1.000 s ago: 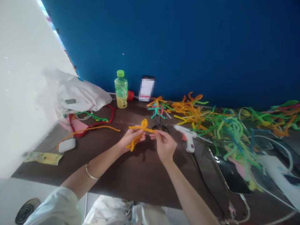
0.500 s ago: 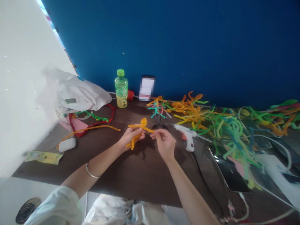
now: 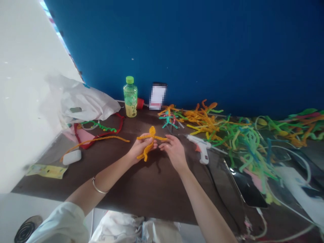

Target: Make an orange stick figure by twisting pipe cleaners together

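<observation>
An orange pipe-cleaner figure (image 3: 150,141) with a looped head, two arms and dangling legs is held upright above the brown table (image 3: 141,189). My left hand (image 3: 138,149) is closed round its body. My right hand (image 3: 171,149) pinches the tip of the figure's right arm with thumb and fingers. A silver bangle sits on my left wrist.
A white glue gun (image 3: 201,147) lies just right of my right hand. Beyond it spreads a heap of orange and green pipe cleaners (image 3: 227,135). A green-capped bottle (image 3: 130,97), a white plastic bag (image 3: 81,101), a long orange pipe cleaner (image 3: 98,139) and a white case (image 3: 72,157) are on the left.
Both hands have lowered slightly and drawn closer together. The figure now stands more upright in my left hand.
</observation>
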Available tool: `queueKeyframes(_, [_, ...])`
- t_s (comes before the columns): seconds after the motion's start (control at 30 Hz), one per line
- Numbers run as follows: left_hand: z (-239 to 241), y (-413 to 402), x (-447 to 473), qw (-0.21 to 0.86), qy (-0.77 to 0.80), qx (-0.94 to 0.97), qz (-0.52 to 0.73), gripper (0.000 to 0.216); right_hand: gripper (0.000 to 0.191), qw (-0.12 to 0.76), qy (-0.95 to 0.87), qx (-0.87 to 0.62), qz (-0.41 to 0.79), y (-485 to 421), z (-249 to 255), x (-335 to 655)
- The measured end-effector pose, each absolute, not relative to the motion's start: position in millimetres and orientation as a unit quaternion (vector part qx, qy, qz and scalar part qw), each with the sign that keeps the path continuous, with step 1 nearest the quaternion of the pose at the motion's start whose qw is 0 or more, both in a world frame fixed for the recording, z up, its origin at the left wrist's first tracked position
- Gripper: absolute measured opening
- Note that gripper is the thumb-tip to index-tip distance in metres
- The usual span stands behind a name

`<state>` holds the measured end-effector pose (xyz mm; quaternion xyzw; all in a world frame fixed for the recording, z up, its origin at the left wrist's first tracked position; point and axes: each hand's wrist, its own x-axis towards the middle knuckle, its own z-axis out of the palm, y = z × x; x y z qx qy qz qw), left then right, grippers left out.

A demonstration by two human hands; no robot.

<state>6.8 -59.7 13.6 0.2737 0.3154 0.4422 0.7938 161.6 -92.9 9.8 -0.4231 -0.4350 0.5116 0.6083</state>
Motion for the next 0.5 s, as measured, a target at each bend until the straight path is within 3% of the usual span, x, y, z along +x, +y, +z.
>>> queueKeyframes(0.17, [14.3, -64.9, 10.1, 0.8, 0.292, 0.309, 0.423, 0.039, 0.017, 0.635, -0.324, -0.425, 0.557, -92.0, 8.8, 153.1])
queueKeyframes(0.5, [7.4, -59.2, 6.4, 0.786, 0.303, 0.247, 0.478, 0.033, 0.018, 0.661, -0.226, -0.402, 0.592, -92.3, 14.6, 156.8])
